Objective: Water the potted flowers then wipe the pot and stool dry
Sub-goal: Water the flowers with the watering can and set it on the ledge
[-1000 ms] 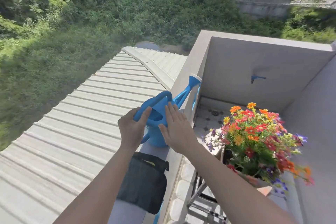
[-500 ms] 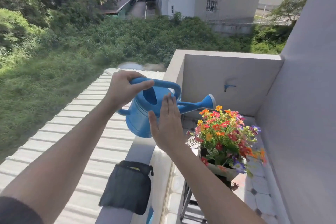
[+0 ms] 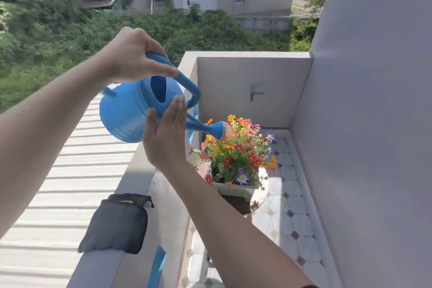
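A blue watering can (image 3: pixel 127 111) is tilted with its spout head over the flowers. My left hand (image 3: pixel 133 55) grips its top handle. My right hand (image 3: pixel 164 137) is flat, fingers together, pressed against the can's side below the filling hole. The colourful flowers (image 3: pixel 236 149) stand in a white square pot (image 3: pixel 236 190) on a round stool (image 3: pixel 258 196), below and right of the can. A dark grey cloth (image 3: pixel 117 225) lies folded on the parapet's top.
The grey parapet (image 3: pixel 138 177) runs from bottom left up to the corner. A corrugated roof (image 3: pixel 70 182) lies beyond it on the left. A blue tap (image 3: pixel 254 94) sticks out of the back wall. The tiled floor (image 3: pixel 287 213) runs beside the tall right wall.
The can has been lifted off the parapet and swung right. Its spout has tipped down over the flowers. My right hand stays against its side.
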